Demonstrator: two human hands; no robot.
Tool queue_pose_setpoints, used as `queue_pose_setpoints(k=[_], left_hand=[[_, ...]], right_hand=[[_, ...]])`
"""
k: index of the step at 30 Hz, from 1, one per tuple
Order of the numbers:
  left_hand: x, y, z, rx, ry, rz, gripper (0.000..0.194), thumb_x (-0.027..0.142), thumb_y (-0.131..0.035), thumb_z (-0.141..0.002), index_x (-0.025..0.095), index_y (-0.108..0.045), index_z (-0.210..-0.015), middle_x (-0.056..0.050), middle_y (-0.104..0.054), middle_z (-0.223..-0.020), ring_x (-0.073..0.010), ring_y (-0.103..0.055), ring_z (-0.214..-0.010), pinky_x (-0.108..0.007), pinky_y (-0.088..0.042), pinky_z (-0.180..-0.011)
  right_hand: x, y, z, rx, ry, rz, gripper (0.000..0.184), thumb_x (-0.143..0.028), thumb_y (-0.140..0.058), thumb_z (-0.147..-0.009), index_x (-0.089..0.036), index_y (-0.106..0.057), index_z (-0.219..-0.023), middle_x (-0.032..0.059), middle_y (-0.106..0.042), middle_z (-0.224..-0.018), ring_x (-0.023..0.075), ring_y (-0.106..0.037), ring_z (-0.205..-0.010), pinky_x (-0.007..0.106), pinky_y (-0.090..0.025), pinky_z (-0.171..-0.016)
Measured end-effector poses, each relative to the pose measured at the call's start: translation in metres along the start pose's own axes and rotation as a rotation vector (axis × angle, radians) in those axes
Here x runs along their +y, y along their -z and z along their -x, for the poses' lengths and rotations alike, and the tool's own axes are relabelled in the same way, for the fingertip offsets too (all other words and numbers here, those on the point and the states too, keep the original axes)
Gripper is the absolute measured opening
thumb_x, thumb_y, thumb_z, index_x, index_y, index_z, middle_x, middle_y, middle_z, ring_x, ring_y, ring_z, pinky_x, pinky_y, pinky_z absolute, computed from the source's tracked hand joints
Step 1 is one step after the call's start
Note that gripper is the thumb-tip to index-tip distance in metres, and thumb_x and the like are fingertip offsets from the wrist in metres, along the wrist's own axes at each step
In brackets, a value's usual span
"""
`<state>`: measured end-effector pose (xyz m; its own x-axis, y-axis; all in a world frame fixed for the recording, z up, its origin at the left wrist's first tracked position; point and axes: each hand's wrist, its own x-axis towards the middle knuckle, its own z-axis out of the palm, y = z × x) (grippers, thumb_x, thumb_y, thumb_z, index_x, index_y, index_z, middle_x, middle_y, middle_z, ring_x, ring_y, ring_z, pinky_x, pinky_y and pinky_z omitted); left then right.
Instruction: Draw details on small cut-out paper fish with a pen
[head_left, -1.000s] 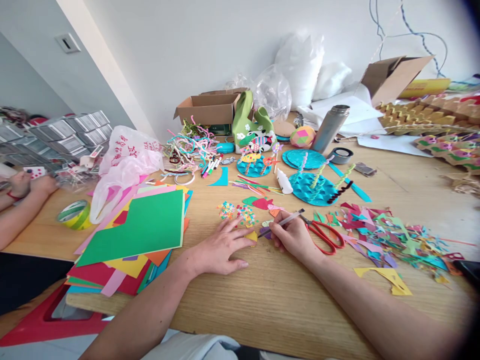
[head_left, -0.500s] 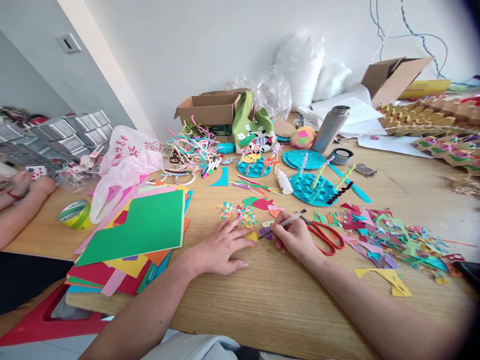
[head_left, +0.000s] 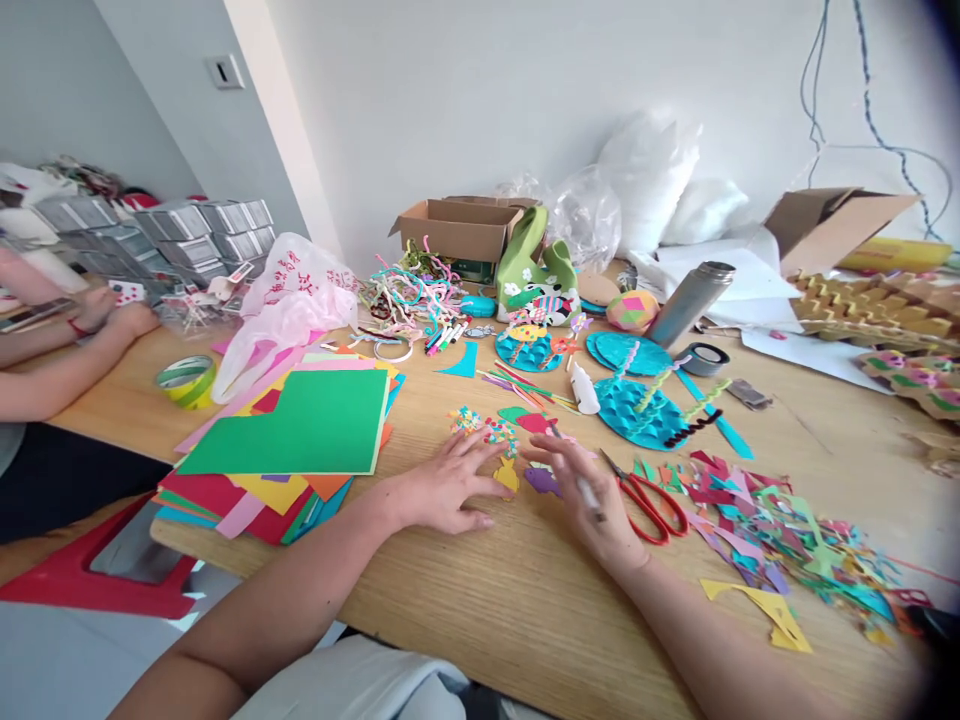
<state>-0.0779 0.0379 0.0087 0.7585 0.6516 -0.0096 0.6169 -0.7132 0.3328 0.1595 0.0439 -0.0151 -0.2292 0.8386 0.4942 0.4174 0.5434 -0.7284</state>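
Note:
My left hand (head_left: 450, 487) lies flat on the wooden table (head_left: 525, 600) with its fingers spread, its fingertips beside a small yellow paper cutout (head_left: 508, 474). My right hand (head_left: 589, 500) is just right of it, fingers stretched toward a purple paper piece (head_left: 541, 481), with a thin grey pen (head_left: 585, 490) tucked along the fingers. Tiny coloured paper bits (head_left: 487, 430) and a red fish cutout (head_left: 536, 422) lie just beyond both hands. Red-handled scissors (head_left: 651, 503) rest against the right side of my right hand.
A stack of coloured paper topped by a green sheet (head_left: 300, 438) lies left. Paper scraps (head_left: 780, 530) spread right. Teal discs (head_left: 645, 405), a glue bottle (head_left: 583, 386), a steel flask (head_left: 690, 300), a tape roll (head_left: 186, 381) and a plastic bag (head_left: 289, 305) stand farther back. Another person's hands (head_left: 112, 318) are at far left.
My right hand left its writing grip: the fingers stretched out and the pen now lies back along the hand. The view shifted right and down. My left hand stayed flat.

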Motion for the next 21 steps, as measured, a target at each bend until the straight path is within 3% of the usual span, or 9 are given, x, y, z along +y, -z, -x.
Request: queue_pose_setpoints(k=[4, 14, 21], left_hand=[[-0.002, -0.005, -0.001, 0.03, 0.002, 0.002, 0.045, 0.042, -0.071, -0.085, 0.032, -0.065, -0.128, -0.009, -0.021, -0.162, -0.0397, -0.006, -0.15, -0.061, -0.016, -0.119], [-0.005, -0.005, 0.0, 0.078, -0.008, 0.024, 0.035, 0.041, -0.071, -0.084, 0.03, -0.071, -0.117, -0.005, -0.018, -0.164, -0.0382, -0.008, -0.151, -0.061, -0.013, -0.119], [-0.003, 0.002, 0.001, 0.124, -0.006, 0.028, 0.02, 0.036, -0.072, -0.085, 0.026, -0.076, -0.102, -0.007, -0.033, -0.158, -0.0352, -0.015, -0.15, -0.059, -0.018, -0.119]], right_hand=[[-0.001, -0.004, 0.0, -0.152, 0.164, 0.16, 0.03, -0.029, -0.04, -0.103, -0.027, -0.063, -0.122, 0.0117, -0.071, -0.115, 0.0257, -0.068, -0.104, 0.041, -0.054, -0.086], [0.004, -0.008, 0.002, -0.199, 0.192, 0.322, 0.024, -0.027, -0.042, -0.102, -0.021, -0.064, -0.108, 0.0109, -0.067, -0.09, 0.0247, -0.065, -0.082, 0.04, -0.052, -0.073], [0.0, -0.007, 0.005, -0.19, 0.21, 0.29, 0.024, -0.026, -0.04, -0.102, -0.02, -0.061, -0.091, 0.0068, -0.065, -0.076, 0.021, -0.063, -0.069, 0.034, -0.049, -0.063]])
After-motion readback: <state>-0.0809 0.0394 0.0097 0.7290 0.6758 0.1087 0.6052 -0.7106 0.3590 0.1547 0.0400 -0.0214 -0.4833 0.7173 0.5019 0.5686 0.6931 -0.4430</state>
